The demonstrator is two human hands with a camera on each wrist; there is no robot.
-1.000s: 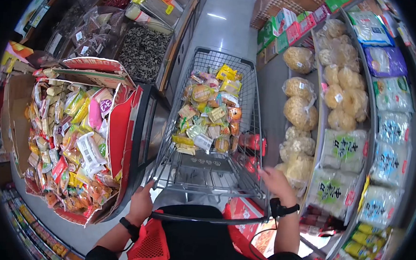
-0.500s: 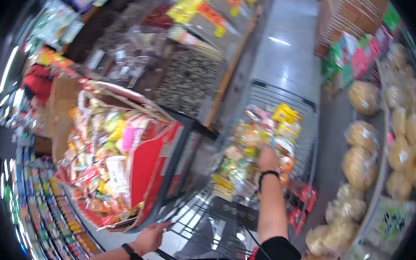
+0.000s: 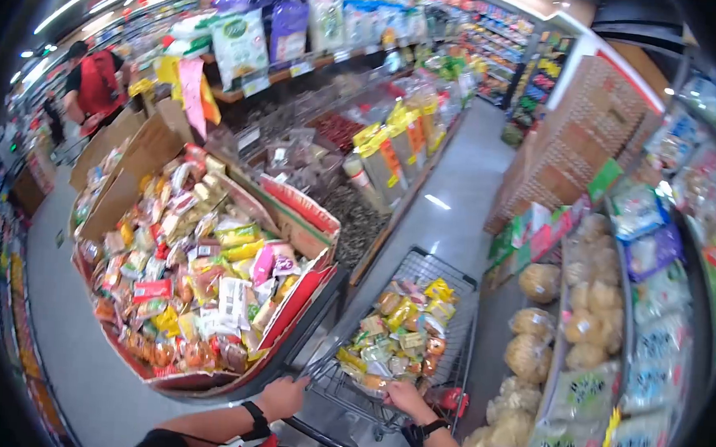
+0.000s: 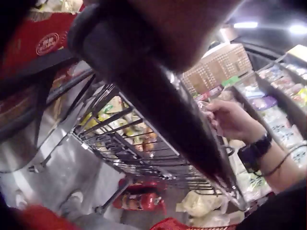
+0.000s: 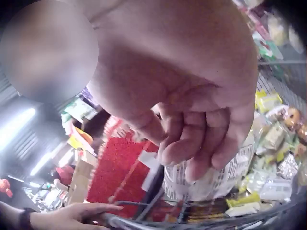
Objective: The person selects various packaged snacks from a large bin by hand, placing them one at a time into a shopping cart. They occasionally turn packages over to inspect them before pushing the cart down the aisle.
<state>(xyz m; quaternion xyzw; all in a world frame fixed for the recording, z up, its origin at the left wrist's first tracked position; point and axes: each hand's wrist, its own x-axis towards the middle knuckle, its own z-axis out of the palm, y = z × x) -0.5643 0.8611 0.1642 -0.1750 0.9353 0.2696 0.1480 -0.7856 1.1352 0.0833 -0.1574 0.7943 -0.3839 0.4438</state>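
Observation:
My right hand (image 3: pixel 407 398) pinches a clear-wrapped packaged snack (image 5: pixel 206 179) with a white printed label, above the near end of the shopping cart (image 3: pixel 457 350). Seen from the right wrist, its fingers (image 5: pixel 192 143) curl over the top of the wrapper. My left hand (image 3: pixel 282 396) grips the left end of the black cart handle (image 4: pixel 168 120). Inside the cart lies a heap of small wrapped snacks (image 3: pixel 397 335), with yellow packets and round buns among them.
Left of the cart stands a red cardboard bin (image 3: pixel 297 301) full of wrapped snacks. Bagged round goods (image 3: pixel 529 358) line the shelf on the right. Stacked cartons (image 3: pixel 577 138) rise farther down the aisle (image 3: pixel 458 172). A person in a red vest (image 3: pixel 100 80) stands at far left.
My right hand first left the cart's near right side and reached into the snack heap. It has now drawn back with a packaged snack. The head view has tilted up; the left hand stays at the handle.

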